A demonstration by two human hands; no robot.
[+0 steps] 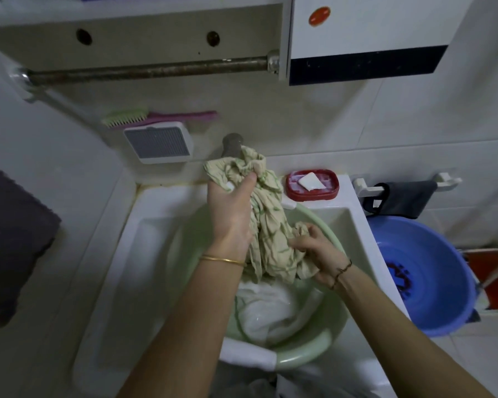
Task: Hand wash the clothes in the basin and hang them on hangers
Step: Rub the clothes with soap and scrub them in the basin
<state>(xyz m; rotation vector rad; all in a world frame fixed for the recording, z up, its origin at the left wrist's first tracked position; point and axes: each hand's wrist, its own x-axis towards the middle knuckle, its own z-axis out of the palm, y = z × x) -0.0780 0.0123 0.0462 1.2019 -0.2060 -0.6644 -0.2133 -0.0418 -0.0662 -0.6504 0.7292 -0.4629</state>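
nearest the camera, a round pale green plastic basin (299, 356) sits inside the white ceramic sink (156, 214), with a soaked white garment (270, 311) lying in its bottom, probably waiting its turn. above it both hands are clamped on one cream cotton garment with thin green checks (270, 234), lifted clear of the basin so that, i judge, water drains back in. the right hand (316, 254) grips the lower bunch of cloth, fingers curled into the folds; the left hand (230, 214) holds the upper end, thumb pinching gathered fabric high near the grey tap (233, 144). this looks like wringing or scrubbing, well before any hanging. to the right stands a round blue plastic tub (431, 282), perhaps for washed pieces. further back, a red oval soap dish with a white soap bar (311, 186) rests on the sink ledge, within reach. no hangers are visible.
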